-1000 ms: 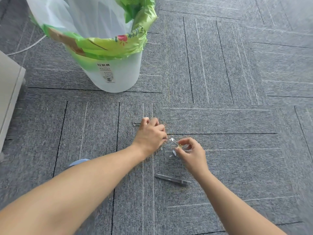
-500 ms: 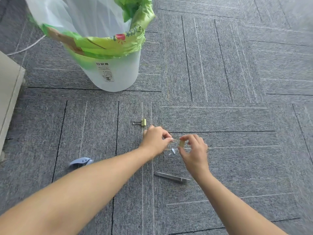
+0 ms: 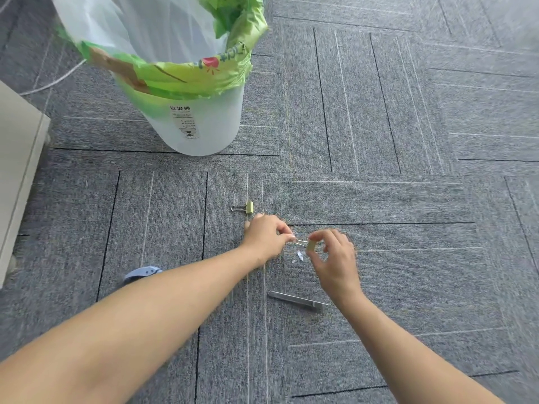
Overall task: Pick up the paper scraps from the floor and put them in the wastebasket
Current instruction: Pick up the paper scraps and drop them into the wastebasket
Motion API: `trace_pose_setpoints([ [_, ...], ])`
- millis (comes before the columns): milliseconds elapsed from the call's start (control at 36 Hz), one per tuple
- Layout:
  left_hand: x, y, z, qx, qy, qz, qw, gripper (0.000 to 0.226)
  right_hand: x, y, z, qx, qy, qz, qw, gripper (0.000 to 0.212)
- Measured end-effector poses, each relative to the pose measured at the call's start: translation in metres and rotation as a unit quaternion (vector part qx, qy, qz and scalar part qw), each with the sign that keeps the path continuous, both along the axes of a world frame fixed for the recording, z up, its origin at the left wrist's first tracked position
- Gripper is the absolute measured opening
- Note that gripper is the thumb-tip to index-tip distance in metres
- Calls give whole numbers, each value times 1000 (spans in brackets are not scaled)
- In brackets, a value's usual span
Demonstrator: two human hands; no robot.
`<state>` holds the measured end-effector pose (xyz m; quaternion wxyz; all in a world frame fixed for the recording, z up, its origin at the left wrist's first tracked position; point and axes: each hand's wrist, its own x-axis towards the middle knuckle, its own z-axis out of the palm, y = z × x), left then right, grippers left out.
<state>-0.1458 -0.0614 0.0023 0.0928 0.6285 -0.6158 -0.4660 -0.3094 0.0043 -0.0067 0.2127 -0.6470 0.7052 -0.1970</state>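
Note:
Small white paper scraps lie on the grey carpet just below and between my hands. My right hand pinches the body of a small gold binder clip between thumb and fingers. My left hand pinches the clip's wire handles from the left. The white wastebasket, lined with a green and white plastic bag, stands on the floor at the upper left, well beyond both hands.
A second gold binder clip lies just beyond my left hand. A grey metal knife lies near my right wrist. A blue object peeks out beside my left forearm. A pale cabinet stands at the left edge.
My left hand moved right, off the clip lying on the floor, and took hold of the wire handles of the clip in my right hand. Both hands rose slightly.

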Motion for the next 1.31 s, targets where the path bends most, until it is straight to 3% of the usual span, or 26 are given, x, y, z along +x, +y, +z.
trace_pose_setpoints([
  [167,6,0,-5,-32,-36,-4,999,14,-4,4,-5,29,30,-20,999,17],
  [306,22,3,-14,-93,-103,-70,988,13,-11,10,-9,84,89,-63,991,13],
  [444,34,9,-19,-111,-120,-87,983,13,-8,9,-8,122,109,-25,986,34],
  [667,40,14,-19,-129,-151,-133,971,21,0,1,-10,137,126,9,982,15],
  [1139,31,15,-12,-153,-148,-142,967,17,2,-4,-12,108,145,40,983,4],
  [1250,27,13,-6,-146,-159,-154,964,17,2,-8,-11,101,158,80,979,24],
  [1306,24,11,-4,-147,-170,-171,959,19,2,-11,-11,108,174,97,974,24],
])
